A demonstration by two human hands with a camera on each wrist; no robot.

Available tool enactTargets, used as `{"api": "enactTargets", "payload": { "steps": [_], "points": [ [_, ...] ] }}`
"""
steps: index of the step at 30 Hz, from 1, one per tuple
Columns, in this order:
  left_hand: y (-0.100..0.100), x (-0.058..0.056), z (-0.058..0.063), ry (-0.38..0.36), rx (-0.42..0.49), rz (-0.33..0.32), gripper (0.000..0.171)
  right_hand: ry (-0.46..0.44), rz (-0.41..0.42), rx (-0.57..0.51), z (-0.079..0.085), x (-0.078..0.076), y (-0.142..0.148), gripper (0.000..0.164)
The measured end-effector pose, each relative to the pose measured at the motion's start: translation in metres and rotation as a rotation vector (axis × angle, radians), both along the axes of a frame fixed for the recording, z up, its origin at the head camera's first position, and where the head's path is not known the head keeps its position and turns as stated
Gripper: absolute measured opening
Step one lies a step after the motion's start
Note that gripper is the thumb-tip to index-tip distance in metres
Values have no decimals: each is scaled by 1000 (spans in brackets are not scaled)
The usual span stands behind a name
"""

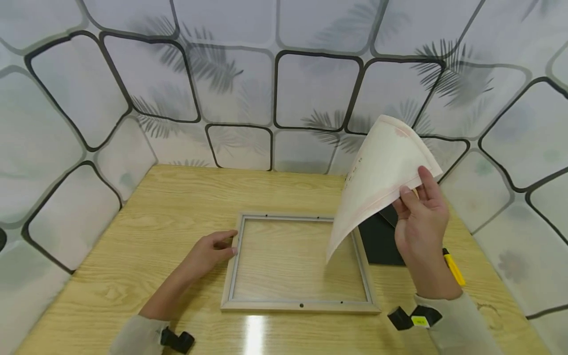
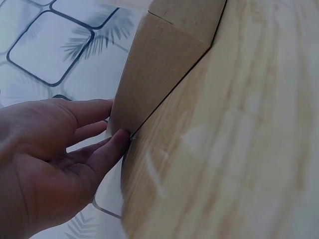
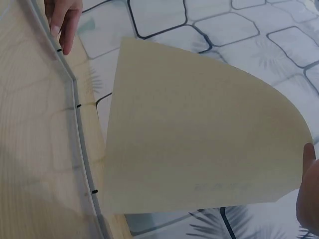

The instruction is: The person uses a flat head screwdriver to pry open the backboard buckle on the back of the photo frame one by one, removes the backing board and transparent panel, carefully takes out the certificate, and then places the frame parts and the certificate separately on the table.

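Note:
A wooden picture frame [image 1: 301, 306] lies flat on the table, with clear glass or plastic across its opening. My left hand [image 1: 208, 254] is at the frame's left side, its thumb and forefinger touching the outer edge; the left wrist view shows these fingertips against the frame's side [image 2: 159, 64]. Raised over the right part of the frame, my right hand [image 1: 421, 217] pinches a cream sheet of paper [image 1: 383, 170] by its edge. The sheet curls and hangs tilted, with faint pink print and small dark marks. Its plain back [image 3: 204, 124] faces the right wrist camera.
A black flat panel [image 1: 377, 244] lies right of the frame, partly hidden by the sheet and my right hand. Farther right is a yellow marker or cutter [image 1: 453, 268] with a black end. A patterned cloth or wall covering [image 1: 315, 93] surrounds the wooden table [image 1: 177, 197].

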State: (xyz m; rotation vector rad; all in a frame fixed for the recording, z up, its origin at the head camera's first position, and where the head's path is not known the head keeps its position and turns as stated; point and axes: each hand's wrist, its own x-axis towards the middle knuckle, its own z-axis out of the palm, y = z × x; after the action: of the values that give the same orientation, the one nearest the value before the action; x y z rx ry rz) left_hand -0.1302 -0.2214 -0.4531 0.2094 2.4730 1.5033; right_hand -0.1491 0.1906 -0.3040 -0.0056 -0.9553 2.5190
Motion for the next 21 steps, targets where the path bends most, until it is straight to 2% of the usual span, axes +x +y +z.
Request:
{"api": "enactTargets", "payload": {
  "steps": [5, 9, 11, 15, 17, 21],
  "points": [
    [0, -1, -1, 4, -8, 2, 56, 10, 24, -3, 10, -15, -17, 56],
    [1, -1, 0, 13, -9, -8, 57, -24, 27, 25, 6, -33, -26, 60],
    [1, -1, 1, 9, -2, -12, 57, -81, 17, 75, -4, -43, -30, 63],
    [2, 0, 4, 13, 4, -18, 57, -276, -9, 221, -39, -58, -35, 56],
    [2, 0, 5, 17, 0, -14, 57, -369, -1, 292, -58, -62, -36, 51],
    [1, 0, 3, 17, -13, -5, 56, -504, 34, 350, -87, -65, -39, 45]
  ]
}}
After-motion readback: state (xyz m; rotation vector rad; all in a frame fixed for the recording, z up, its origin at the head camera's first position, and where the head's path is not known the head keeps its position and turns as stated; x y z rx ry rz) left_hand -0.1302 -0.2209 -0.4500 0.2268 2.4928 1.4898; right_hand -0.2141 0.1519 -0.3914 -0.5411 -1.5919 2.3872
